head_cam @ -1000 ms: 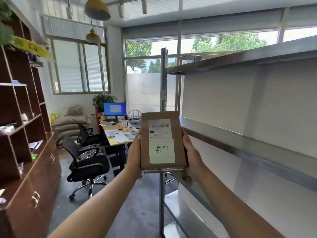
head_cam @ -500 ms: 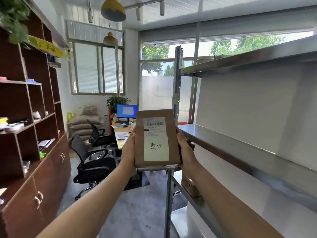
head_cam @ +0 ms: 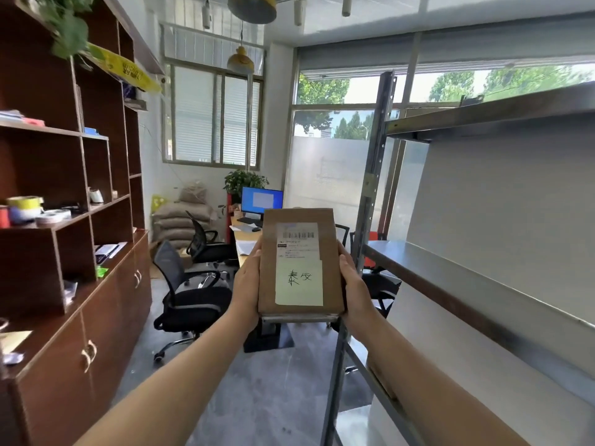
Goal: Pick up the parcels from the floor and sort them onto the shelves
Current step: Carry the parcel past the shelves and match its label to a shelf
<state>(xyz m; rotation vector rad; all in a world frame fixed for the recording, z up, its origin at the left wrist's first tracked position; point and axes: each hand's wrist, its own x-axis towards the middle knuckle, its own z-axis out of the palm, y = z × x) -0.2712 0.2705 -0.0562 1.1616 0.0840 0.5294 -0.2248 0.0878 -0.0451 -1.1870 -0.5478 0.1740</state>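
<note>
Brown flat cardboard parcel [head_cam: 301, 249] held up for sorting.
My left hand [head_cam: 248, 284] and right hand [head_cam: 354, 284] grip its sides, left of the grey steel shelf [head_cam: 450, 268]; next, I judge, it swings right onto that.

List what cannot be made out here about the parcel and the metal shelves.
Head view only.
Small print on the shipping label of the parcel: too small and blurred.
Fingers of the left hand and right hand: hidden behind the parcel.
Cardboard box low in the metal rack: mostly covered by the right forearm.
Top of the upper shelf: seen from below.
</note>
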